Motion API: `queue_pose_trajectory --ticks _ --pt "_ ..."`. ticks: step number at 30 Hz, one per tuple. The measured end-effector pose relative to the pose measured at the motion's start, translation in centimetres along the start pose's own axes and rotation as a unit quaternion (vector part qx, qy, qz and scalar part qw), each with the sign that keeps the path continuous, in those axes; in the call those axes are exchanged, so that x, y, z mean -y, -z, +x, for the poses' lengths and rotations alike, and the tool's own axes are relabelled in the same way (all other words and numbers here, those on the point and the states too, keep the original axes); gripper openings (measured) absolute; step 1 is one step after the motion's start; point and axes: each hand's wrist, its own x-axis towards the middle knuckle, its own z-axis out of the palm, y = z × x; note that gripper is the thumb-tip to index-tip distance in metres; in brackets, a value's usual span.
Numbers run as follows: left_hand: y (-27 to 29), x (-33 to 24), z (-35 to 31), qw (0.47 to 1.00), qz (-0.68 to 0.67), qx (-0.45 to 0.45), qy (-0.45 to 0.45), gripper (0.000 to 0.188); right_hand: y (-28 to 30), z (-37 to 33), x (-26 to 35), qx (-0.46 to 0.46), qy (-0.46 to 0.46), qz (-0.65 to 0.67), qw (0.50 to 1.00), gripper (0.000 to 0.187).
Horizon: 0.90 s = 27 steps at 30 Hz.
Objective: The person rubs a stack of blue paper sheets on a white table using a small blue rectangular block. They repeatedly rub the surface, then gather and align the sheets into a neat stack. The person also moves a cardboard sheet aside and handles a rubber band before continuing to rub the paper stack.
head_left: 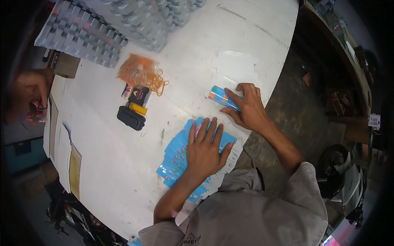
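Observation:
My left hand point(204, 149) lies flat with its fingers spread on a fanned pile of blue printed carton blanks point(174, 158) near the table's front edge. Pink marks show on the blanks, and pale flaps stick out along the pile's right side. To the right, my right hand point(251, 107) has thumb and forefinger around a small flat blue carton point(219, 95) with coloured spots. That carton rests on the table, its right end hidden by my fingers. Beyond it lies a white unfolded blank point(236, 66), plain side up.
Stacks of grey cartons point(82, 35) stand at the far left of the white table point(111, 164). Nearer are an orange plastic bag point(136, 67), loose rubber bands point(159, 83), a black pack point(138, 95), a yellow lighter point(138, 108) and a black case point(131, 118). Another person point(30, 92) sits at left.

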Motion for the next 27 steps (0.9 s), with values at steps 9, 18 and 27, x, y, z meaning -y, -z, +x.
queue_pose_trajectory --ticks 9,18,27 --pt "-0.6 0.0 -0.1 1.000 0.018 0.007 0.005 0.086 2.0 -0.3 5.4 0.227 -0.251 0.308 0.889 0.018" --pt "0.1 0.4 0.2 1.000 -0.001 0.019 0.005 0.074 2.3 -3.5 5.1 0.113 -0.106 0.177 0.972 0.023" --pt "0.1 0.2 0.6 1.000 0.012 -0.004 0.002 0.052 3.3 -0.9 -1.6 0.022 0.005 0.041 0.999 0.052"
